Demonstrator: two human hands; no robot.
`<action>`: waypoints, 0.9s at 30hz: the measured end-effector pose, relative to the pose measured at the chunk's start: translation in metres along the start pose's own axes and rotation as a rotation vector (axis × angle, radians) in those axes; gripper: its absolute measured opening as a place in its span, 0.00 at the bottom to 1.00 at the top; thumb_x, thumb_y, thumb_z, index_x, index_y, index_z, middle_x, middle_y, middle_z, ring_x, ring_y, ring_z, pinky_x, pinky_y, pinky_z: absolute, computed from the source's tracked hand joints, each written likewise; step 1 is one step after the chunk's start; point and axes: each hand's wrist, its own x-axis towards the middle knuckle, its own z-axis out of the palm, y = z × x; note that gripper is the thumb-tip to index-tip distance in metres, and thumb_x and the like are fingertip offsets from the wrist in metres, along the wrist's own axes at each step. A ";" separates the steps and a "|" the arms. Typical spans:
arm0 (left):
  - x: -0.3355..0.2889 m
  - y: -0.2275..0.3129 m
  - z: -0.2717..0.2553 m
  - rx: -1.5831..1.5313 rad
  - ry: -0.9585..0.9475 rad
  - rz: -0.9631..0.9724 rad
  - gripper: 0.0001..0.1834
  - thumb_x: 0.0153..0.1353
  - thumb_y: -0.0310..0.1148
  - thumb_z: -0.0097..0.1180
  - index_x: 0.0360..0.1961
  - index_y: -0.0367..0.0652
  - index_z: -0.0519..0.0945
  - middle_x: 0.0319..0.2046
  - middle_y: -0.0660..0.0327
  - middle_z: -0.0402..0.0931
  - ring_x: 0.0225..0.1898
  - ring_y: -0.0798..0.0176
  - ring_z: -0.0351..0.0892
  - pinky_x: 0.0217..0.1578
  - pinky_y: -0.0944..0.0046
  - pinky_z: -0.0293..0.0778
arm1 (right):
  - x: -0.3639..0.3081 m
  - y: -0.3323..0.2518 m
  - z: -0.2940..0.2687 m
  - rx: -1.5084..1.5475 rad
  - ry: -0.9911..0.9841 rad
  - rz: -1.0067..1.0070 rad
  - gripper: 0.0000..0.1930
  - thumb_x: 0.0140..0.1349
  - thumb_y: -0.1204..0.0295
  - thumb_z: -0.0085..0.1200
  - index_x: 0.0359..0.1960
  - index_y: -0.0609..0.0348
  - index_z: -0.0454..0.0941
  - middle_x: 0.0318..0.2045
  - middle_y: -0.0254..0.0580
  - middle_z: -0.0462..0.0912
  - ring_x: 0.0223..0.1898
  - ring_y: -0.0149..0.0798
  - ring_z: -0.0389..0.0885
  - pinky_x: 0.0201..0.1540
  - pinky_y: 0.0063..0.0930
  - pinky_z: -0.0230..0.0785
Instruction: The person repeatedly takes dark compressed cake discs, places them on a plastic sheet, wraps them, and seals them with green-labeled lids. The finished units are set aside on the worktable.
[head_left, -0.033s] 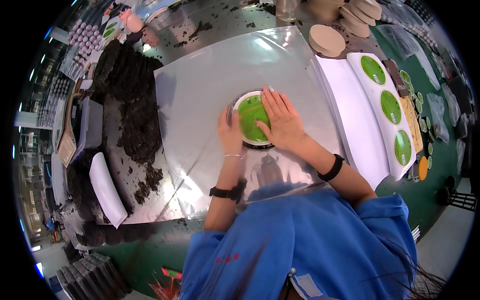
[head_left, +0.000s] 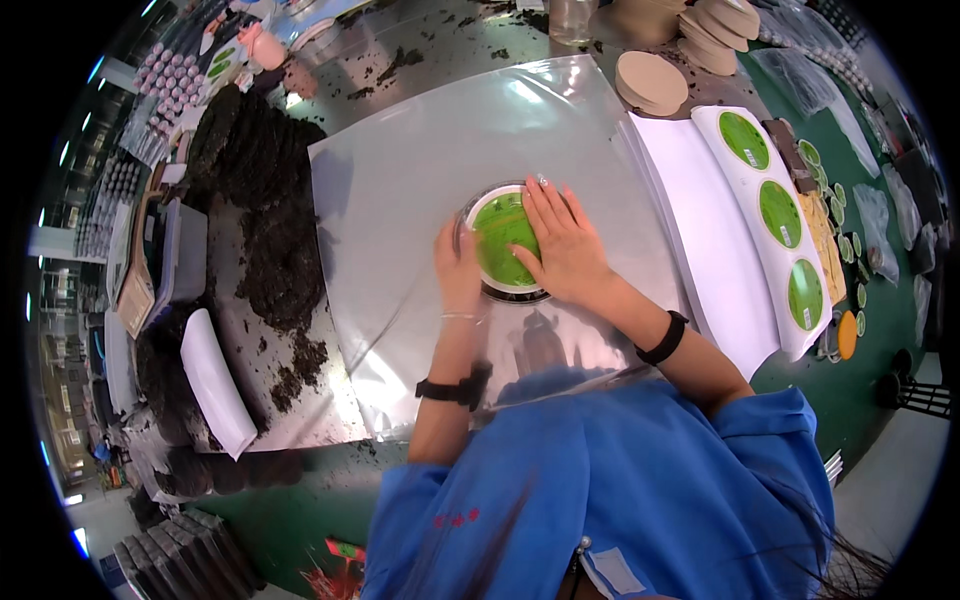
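A round flat piece with a green label [head_left: 505,235], white border and dark patterned rim lies on a clear, shiny plastic sheet [head_left: 420,150]. My right hand [head_left: 572,250] is laid flat over its right edge, with the fingers stretched out toward the far side and the thumb across the green. At the left edge of the round piece is my left hand [head_left: 458,268]. Its fingers are smeared by motion, so how they are bent does not show. Both wrists wear dark bands.
Dark, crumbly clumps [head_left: 270,250] cover the table's left side beside a grey bin [head_left: 188,250] and a curved white piece [head_left: 215,385]. To the right lie white paper sheets [head_left: 690,220] and a strip of green round labels [head_left: 780,212]. Tan discs [head_left: 652,82] are stacked at the far right.
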 end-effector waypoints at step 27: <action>-0.043 0.041 -0.028 0.470 -0.159 0.658 0.32 0.60 0.35 0.71 0.63 0.39 0.73 0.64 0.52 0.69 0.68 0.52 0.67 0.70 0.49 0.61 | -0.056 0.194 -0.113 1.506 0.520 0.326 0.40 0.76 0.40 0.37 0.75 0.61 0.55 0.66 0.54 0.73 0.63 0.47 0.75 0.69 0.43 0.65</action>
